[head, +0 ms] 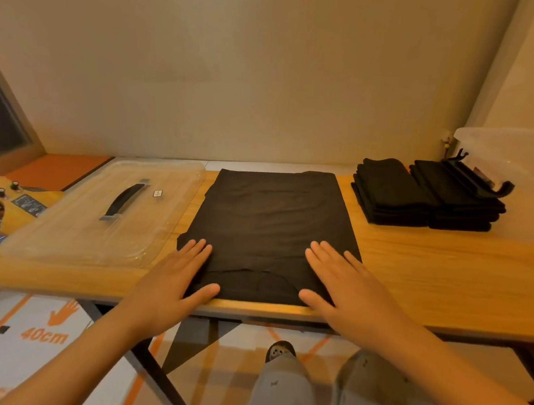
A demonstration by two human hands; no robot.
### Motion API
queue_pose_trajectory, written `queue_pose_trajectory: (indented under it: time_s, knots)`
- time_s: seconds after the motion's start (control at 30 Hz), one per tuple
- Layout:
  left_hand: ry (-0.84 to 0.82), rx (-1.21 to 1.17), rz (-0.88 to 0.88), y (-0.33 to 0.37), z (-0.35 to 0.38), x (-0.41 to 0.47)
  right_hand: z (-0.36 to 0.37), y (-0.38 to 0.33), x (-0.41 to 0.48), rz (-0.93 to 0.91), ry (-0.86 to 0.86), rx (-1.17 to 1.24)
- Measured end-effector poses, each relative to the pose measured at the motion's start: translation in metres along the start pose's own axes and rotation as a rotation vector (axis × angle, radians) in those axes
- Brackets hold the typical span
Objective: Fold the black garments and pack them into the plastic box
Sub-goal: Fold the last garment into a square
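A person stands at a wooden table (430,274) with both palms flat on a black garment (271,228), which lies spread in a long rectangle at the table's middle, its near hem right at the near edge. The left hand (172,278) presses the near left corner and the right hand (345,286) the near right corner; the fingers of both are straight and slightly spread, gripping nothing.

Two stacks of folded black garments (392,194) sit far right, just beside the clear plastic box (521,153). The box's lid (96,219) lies to the left.

The likely risk is the hem slipping over the near edge, or the tucked sides springing open, if the palms lift unevenly before the next fold.
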State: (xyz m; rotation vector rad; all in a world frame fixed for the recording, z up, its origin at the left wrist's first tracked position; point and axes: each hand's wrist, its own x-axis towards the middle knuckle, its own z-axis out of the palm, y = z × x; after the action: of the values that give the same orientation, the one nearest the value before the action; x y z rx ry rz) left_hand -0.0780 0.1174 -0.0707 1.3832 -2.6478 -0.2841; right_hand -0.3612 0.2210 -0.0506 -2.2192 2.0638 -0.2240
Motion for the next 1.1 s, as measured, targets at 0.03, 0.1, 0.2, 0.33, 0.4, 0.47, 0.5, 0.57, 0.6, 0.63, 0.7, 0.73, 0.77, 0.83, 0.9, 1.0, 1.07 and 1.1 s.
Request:
queue_pose_trajectory:
  time_s: [0.03, 0.1, 0.2, 0.33, 0.4, 0.47, 0.5, 0.57, 0.6, 0.63, 0.7, 0.73, 0.77, 0.83, 0.9, 1.0, 1.07, 1.1]
  knots:
    - [0.000, 0.030, -0.007, -0.003, 0.004, -0.005, 0.006, 0.000, -0.005, -0.005, -0.021, -0.031]
    - [0.012, 0.066, 0.002, -0.008, 0.011, -0.015, 0.020, 0.001, -0.015, -0.024, 0.007, -0.097]
    - [0.079, 0.128, 0.068, -0.012, 0.017, -0.028, 0.035, 0.005, -0.028, -0.074, 0.160, -0.180]
    - [0.196, 0.231, 0.172, -0.018, 0.018, -0.040, 0.042, 0.016, -0.038, -0.214, 0.364, -0.204]
    - [0.215, 0.269, 0.188, -0.019, 0.015, -0.045, 0.039, 0.022, -0.045, -0.272, 0.404, -0.235]
    - [0.207, 0.268, 0.200, -0.021, 0.013, -0.052, 0.036, 0.027, -0.052, -0.303, 0.399, -0.238]
    - [0.198, 0.263, 0.206, -0.020, 0.011, -0.054, 0.035, 0.029, -0.054, -0.303, 0.399, -0.212]
    - [0.173, 0.171, 0.180, -0.018, 0.008, -0.062, 0.031, 0.033, -0.059, -0.281, 0.411, -0.133]
    - [0.176, 0.105, 0.150, -0.016, 0.006, -0.066, 0.028, 0.033, -0.062, -0.264, 0.415, -0.105]
    - [0.188, 0.055, 0.125, -0.016, 0.005, -0.070, 0.026, 0.035, -0.064, -0.245, 0.418, -0.085]
    - [0.224, -0.018, 0.082, -0.012, -0.001, -0.077, 0.021, 0.039, -0.070, -0.225, 0.423, -0.062]
    - [0.249, -0.065, 0.076, -0.009, -0.004, -0.079, 0.018, 0.042, -0.072, -0.230, 0.419, -0.050]
    - [0.275, -0.124, 0.077, -0.005, -0.009, -0.081, 0.013, 0.045, -0.074, -0.231, 0.423, -0.032]
    - [0.324, -0.238, 0.073, 0.003, -0.020, -0.085, -0.002, 0.046, -0.082, -0.213, 0.421, 0.048]
    - [0.353, -0.343, 0.066, 0.008, -0.031, -0.086, -0.014, 0.046, -0.086, -0.207, 0.457, 0.185]
    - [0.380, -0.471, 0.034, 0.013, -0.044, -0.080, -0.030, 0.041, -0.079, -0.150, 0.570, 0.361]
    - [0.379, -0.534, 0.014, 0.015, -0.053, -0.075, -0.041, 0.038, -0.072, -0.128, 0.592, 0.465]
    - [0.368, -0.571, 0.014, 0.015, -0.057, -0.073, -0.046, 0.038, -0.069, -0.135, 0.600, 0.503]
